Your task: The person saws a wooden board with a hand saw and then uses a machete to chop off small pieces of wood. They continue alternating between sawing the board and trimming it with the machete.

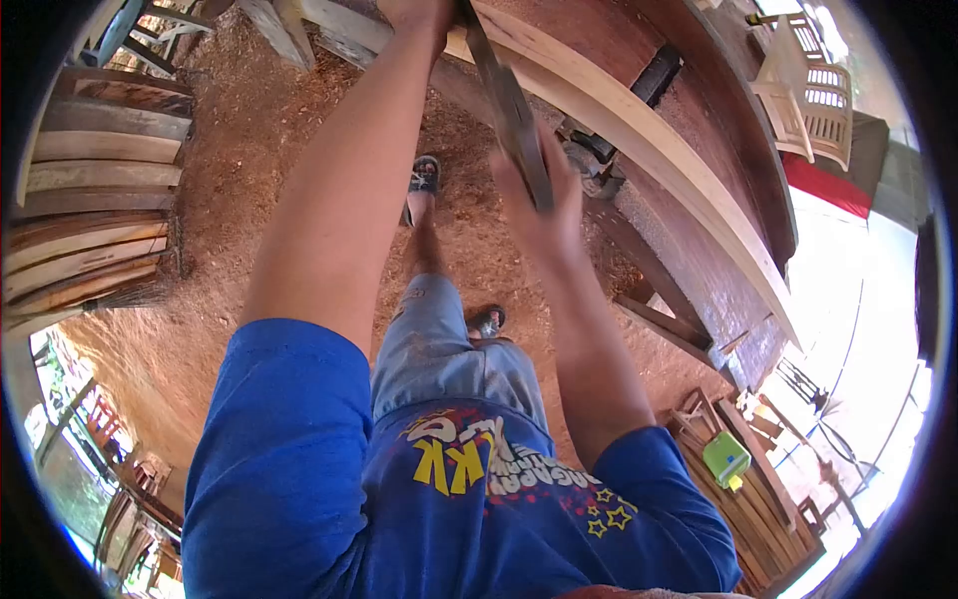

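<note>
My right hand (547,190), smeared by motion, is closed round the near end of a long, dark, narrow tool (502,95) that looks like a hand plane. This tool slants up to the top edge of the view and crosses in front of a long pale wooden board (639,125). Beside the tool's far end, at the top edge, is my left hand (414,12). Its fingers are cut off, so what it holds or touches is hidden. Under the board a dark metal fitting (597,150), perhaps a clamp or vise, shows just right of my right hand.
A reddish-brown workbench (714,130) with a curved-looking edge carries a dark block (657,76). Stacked planks (100,175) stand at left. Shavings cover the earthen floor (249,130). Plastic chairs (823,105) are at upper right, a green container (725,457) on boards at lower right.
</note>
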